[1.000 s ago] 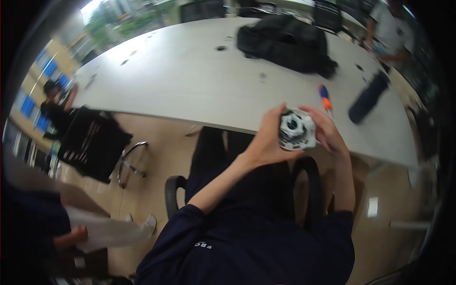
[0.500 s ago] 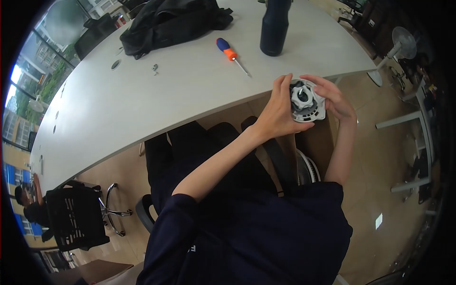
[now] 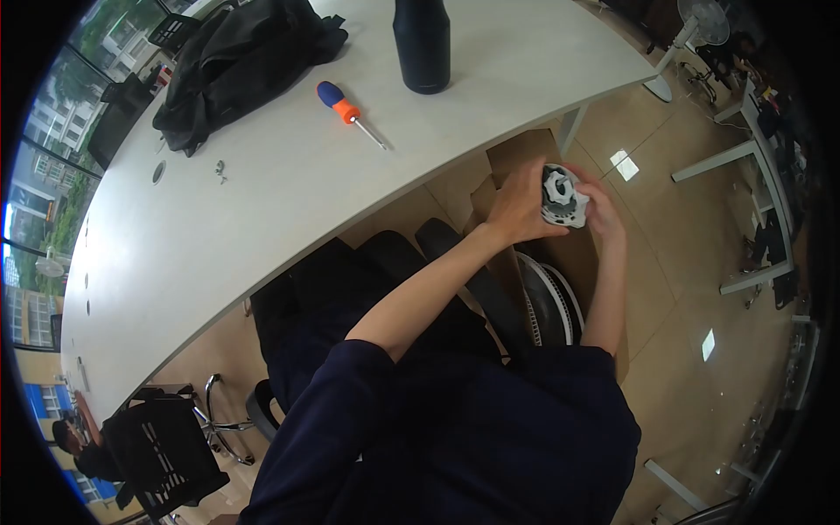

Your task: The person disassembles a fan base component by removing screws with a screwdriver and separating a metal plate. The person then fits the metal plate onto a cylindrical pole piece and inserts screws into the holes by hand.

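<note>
Both hands hold a round white-and-grey mechanical part [image 3: 563,197] with a knobbed white piece in its middle. My left hand [image 3: 520,206] wraps round its left side, the thumb below it. Against its right side, the fingers of my right hand [image 3: 602,210] are curled, partly hidden behind the part. The part is tilted, just off the table's front edge and above an open cardboard box [image 3: 610,293]. Inside that box lies a round black-and-white piece [image 3: 551,306]. On the table, a screwdriver [image 3: 346,110] with a blue-and-orange handle points toward me.
A dark bottle [image 3: 423,48] and a black bag [image 3: 249,66] stand at the back of the white table [image 3: 254,219]. Small metal pieces [image 3: 221,171] lie on its left part. A white fan [image 3: 700,22] is at the far right. Another person [image 3: 83,451] sits at the far left.
My view has turned, so the table things appear farther left. The part has moved away from the table edge, over the box, and tilted. Both hands still hold it.
</note>
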`<action>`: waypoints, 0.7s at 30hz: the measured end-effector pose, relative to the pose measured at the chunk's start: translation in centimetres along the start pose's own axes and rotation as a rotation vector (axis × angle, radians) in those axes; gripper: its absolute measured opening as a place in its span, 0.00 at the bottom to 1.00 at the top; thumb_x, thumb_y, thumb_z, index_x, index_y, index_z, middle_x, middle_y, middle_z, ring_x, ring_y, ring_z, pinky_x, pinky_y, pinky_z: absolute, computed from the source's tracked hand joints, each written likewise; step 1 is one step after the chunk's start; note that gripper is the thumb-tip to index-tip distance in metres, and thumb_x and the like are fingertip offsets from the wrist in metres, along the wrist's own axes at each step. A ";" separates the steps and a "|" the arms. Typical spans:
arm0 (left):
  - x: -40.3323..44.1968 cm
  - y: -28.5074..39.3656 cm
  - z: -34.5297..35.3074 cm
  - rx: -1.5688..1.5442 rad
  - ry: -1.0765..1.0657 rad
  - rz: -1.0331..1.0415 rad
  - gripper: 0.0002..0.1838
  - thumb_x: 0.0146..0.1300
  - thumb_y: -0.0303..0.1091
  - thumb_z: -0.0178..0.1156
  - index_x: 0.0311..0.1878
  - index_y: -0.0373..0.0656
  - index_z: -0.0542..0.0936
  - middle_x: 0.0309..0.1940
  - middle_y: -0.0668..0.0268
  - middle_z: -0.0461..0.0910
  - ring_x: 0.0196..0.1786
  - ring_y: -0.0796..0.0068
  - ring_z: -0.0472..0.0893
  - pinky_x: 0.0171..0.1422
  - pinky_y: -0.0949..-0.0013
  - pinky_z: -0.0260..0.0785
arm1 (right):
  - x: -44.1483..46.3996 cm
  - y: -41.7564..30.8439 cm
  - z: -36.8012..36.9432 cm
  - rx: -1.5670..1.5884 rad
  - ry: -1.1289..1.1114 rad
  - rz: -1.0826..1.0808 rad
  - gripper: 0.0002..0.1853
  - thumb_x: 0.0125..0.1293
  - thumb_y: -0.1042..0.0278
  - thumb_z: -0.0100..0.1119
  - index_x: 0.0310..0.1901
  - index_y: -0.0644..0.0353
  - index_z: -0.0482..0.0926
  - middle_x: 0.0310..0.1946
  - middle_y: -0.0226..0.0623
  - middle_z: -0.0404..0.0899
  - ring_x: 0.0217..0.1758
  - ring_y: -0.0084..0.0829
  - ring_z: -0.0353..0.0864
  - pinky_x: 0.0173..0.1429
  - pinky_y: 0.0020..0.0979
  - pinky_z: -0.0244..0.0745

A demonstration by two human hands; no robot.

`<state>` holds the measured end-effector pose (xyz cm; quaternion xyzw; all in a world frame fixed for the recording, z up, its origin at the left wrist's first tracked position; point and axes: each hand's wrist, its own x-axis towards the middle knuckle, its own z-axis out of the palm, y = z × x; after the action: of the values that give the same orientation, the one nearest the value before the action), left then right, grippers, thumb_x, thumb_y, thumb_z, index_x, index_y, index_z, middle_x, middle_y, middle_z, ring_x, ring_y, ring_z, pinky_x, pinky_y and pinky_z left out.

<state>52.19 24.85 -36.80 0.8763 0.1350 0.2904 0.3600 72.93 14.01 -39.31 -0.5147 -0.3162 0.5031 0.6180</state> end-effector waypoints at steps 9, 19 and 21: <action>-4.3 -3.2 0.2 0.387 -0.318 -0.475 0.53 0.52 0.44 0.75 0.74 0.32 0.56 0.67 0.39 0.66 0.70 0.39 0.70 0.72 0.45 0.65 | 0.8 8.3 -2.3 0.055 0.222 0.002 0.29 0.67 0.65 0.61 0.70 0.58 0.73 0.63 0.38 0.79 0.62 0.33 0.83 0.55 0.37 0.86; -4.9 -4.3 1.4 0.525 -0.592 -0.397 0.23 0.53 0.42 0.67 0.51 0.39 0.84 0.47 0.51 0.86 0.53 0.52 0.86 0.58 0.49 0.78 | 3.5 14.4 -1.7 -0.172 0.308 0.033 0.31 0.67 0.61 0.65 0.72 0.51 0.71 0.58 0.35 0.80 0.55 0.26 0.83 0.47 0.31 0.84; -5.4 -5.4 2.6 0.514 -0.569 -0.398 0.22 0.49 0.47 0.72 0.44 0.43 0.88 0.42 0.54 0.88 0.51 0.55 0.88 0.55 0.52 0.80 | 4.1 16.2 -1.4 -0.103 0.270 -0.002 0.32 0.68 0.65 0.66 0.72 0.58 0.70 0.63 0.40 0.78 0.63 0.30 0.79 0.63 0.33 0.76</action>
<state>49.33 24.84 -44.29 0.9396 0.2645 -0.0810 0.2017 70.56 16.86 -55.64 -0.6083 -0.2561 0.4116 0.6284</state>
